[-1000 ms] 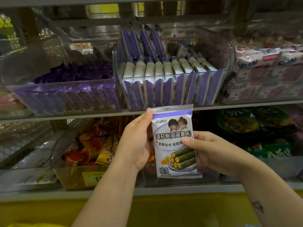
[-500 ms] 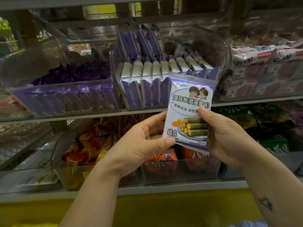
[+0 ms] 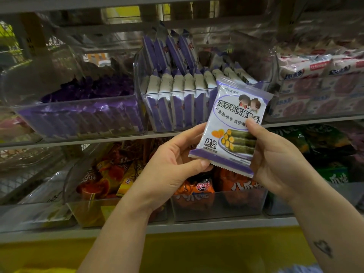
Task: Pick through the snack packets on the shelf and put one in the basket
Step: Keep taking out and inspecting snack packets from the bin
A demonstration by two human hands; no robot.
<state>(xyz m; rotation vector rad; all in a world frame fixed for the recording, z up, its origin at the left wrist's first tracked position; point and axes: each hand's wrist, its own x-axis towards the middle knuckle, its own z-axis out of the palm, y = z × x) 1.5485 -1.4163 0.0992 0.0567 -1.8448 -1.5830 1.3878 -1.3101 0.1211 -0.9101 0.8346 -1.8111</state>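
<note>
I have 1 seaweed roll packet (image 3: 231,125) out of its clear bin (image 3: 173,115) and held up in front of the shelf (image 3: 78,142), label facing me, tilted slightly. My left hand (image 3: 173,164) pinches its lower-left corner, thumb on the bottom seal and fingers curled behind. My right hand (image 3: 275,154) grips the right side, thumb pressed on the front. So the picking is done, I judge. The basket is out of sight, so dropping the packet in is all that is left.
</note>
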